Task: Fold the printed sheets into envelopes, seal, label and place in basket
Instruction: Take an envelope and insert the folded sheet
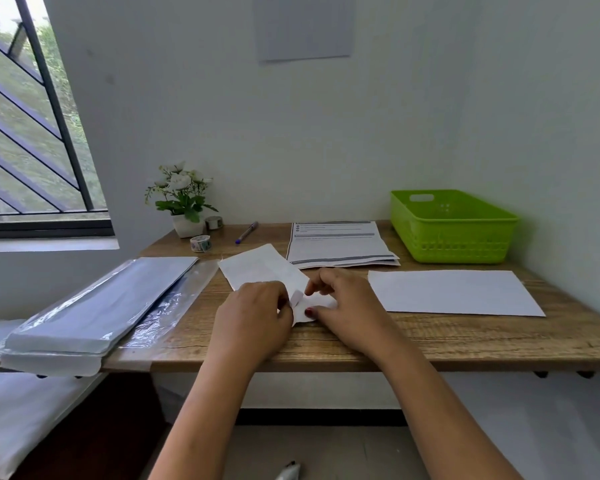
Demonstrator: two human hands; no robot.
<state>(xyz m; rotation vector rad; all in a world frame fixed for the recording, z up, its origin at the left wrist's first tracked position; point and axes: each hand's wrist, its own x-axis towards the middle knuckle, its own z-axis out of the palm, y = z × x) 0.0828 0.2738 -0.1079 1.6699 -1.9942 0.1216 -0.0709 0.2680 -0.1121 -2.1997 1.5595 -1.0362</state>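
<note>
**Item: envelope** [264, 271]. White, unprinted, flat on the worktop [430, 337]. It lies left of the green basket [465, 244] and nearer the person.
- Long axis: diagonal. The far end points away from the basket and toward the back-left. The near end is tucked between the two grips.
- Surface: smooth, no label seen. A small pale tab [297, 298] stands up at the near end. Whether it is a flap corner or a peel strip cannot be told.

**Left-hand grip** [253, 317]. Narrow, fingers curled, pinching the near end at the tab. It is the grip farther from the basket.

**Right-hand grip** [347, 306]. Thumb pressed down on the near end, fingers curled above it. It is the grip on the basket side.

**Judgement.** This is probably the sealing step, with labelling and basketing not yet done. Nearly the whole envelope runs away from both grips, so any smoothing stroke would go along that diagonal. The later carry to the basket favours the right-hand grip.

**Associated stock, all placed from the basket:**
- Printed sheets [336, 244]: just left of it, stacked.
- Blank white sheet [458, 292]: in front of it.
- Pen [246, 232]: farther left.
- Tape roll [200, 243]: farther left.
- Potted flowers [184, 202]: farther left.
- Wrapped envelope pack [97, 306]: farthest left, overhanging the worktop edge.
</note>
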